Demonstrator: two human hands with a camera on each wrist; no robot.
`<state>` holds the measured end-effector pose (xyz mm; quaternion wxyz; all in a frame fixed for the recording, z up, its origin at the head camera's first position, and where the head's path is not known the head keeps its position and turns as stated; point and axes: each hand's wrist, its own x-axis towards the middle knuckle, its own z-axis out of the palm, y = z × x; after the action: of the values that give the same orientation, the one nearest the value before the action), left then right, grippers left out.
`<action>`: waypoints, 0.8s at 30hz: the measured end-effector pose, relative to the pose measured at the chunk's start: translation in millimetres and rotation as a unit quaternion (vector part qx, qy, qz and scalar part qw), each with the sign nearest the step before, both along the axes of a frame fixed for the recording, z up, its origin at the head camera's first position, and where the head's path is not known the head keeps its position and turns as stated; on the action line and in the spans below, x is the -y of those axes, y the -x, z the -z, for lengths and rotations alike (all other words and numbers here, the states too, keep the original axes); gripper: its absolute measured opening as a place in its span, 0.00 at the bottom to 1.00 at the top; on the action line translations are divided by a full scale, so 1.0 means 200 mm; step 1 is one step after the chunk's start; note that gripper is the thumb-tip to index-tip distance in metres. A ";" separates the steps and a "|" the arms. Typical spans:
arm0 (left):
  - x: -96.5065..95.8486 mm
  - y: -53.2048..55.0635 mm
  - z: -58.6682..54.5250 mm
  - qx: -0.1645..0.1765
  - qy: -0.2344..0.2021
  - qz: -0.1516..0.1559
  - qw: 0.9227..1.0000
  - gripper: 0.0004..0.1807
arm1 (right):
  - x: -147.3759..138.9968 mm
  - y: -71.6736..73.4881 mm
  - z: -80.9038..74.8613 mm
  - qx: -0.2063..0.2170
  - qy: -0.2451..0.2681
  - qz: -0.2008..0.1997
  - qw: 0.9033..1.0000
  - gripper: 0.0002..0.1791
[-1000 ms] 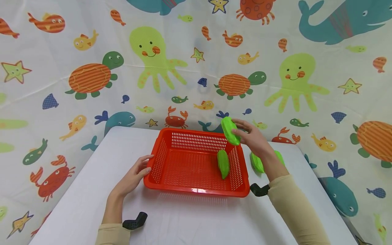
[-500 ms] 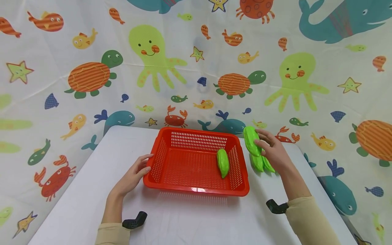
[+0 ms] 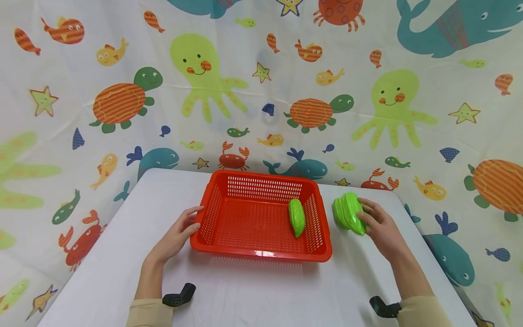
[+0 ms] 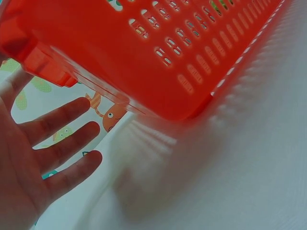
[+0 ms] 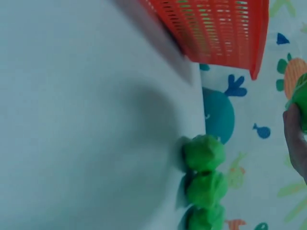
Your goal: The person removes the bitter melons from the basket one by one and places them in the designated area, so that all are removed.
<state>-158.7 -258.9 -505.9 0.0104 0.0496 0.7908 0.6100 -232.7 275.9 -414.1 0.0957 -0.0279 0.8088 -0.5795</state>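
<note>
A bright green, ridged, elongated fruit point(image 3: 353, 214) is held by my right hand point(image 3: 377, 227), pinched between thumb and fingers. Seen from the head, it overlaps a row of similar green fruits point(image 3: 341, 213) on the table right of the red basket. The right wrist view shows three such fruits point(image 5: 205, 189) side by side on the table, with the held fruit point(image 5: 301, 100) raised apart from them at the frame's edge. One more green fruit point(image 3: 297, 218) lies inside the basket point(image 3: 261, 256) at its right. My left hand point(image 3: 180, 231) touches the basket's left rim, its fingers spread and straight in the left wrist view.
The basket stands on a white-covered table point(image 3: 253, 295). Behind it hangs a curtain point(image 3: 261, 95) printed with sea animals. Black wrist devices point(image 3: 180, 295) sit at both sleeves.
My right hand has moved from over the basket's back right corner, right and down toward the green row, still holding the fruit. The left hand and basket have stayed put.
</note>
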 end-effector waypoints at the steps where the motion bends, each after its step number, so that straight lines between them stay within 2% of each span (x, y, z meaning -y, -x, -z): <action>1: 0.00 0.00 0.00 -0.001 0.000 0.000 1.000 0.30 | -0.01 -0.01 0.01 0.001 0.003 0.000 1.000 0.40; 13: -0.01 -0.01 0.00 0.003 -0.001 -0.003 1.000 0.31 | -0.13 -0.06 0.13 0.040 0.006 -0.011 0.999 0.40; 20: -0.01 -0.01 0.00 -0.001 -0.004 0.000 1.000 0.31 | -0.17 -0.08 0.21 0.060 0.030 -0.010 0.998 0.39; 24: -0.01 0.00 0.00 -0.005 -0.007 0.001 1.000 0.30 | -0.19 -0.08 0.24 0.072 0.012 -0.010 0.997 0.39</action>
<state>-157.9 -257.8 -506.6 0.0068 0.0537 0.7868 0.6149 -216.6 313.0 -463.0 0.1591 0.0052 0.7926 -0.5886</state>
